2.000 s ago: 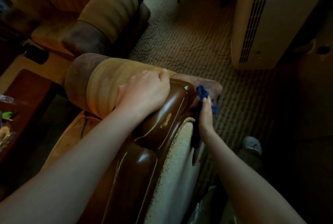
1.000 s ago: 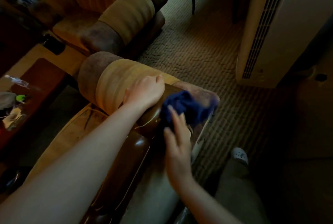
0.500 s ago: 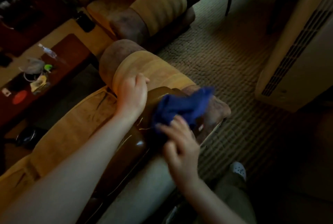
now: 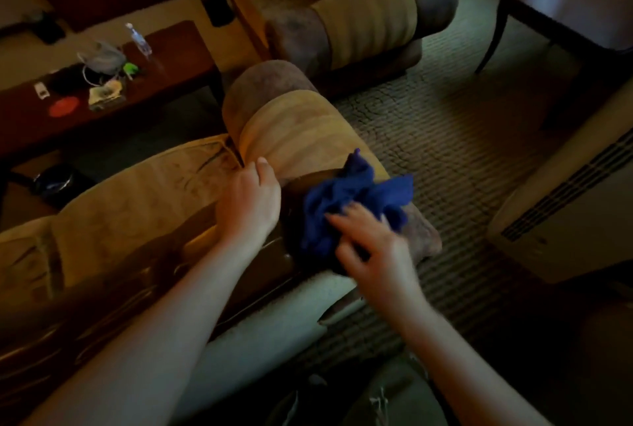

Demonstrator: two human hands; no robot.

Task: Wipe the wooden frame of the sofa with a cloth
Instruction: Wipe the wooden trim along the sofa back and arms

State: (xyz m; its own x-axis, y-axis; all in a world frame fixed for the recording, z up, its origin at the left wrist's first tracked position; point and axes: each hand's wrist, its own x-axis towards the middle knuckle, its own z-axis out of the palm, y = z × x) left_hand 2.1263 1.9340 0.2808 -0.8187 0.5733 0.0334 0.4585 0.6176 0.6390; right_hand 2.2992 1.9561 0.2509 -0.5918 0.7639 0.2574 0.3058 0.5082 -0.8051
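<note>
Head view: right hand (image 4: 373, 251) presses a bunched blue cloth (image 4: 352, 199) onto the dark wooden frame (image 4: 239, 275) at the sofa's arm end, fingers blurred, so whether they curl round it I cannot tell; left hand (image 4: 250, 199), just beside, rests flat, fingers relaxed, on the frame by the padded armrest (image 4: 294, 131). Wiping looks mid-stroke; next likely calls for drawing the cloth along the rail under the left forearm. No readable writing anywhere.

Dim room: ribbed carpet (image 4: 445, 138), dark coffee table (image 4: 164, 76), armchair (image 4: 342, 25).
</note>
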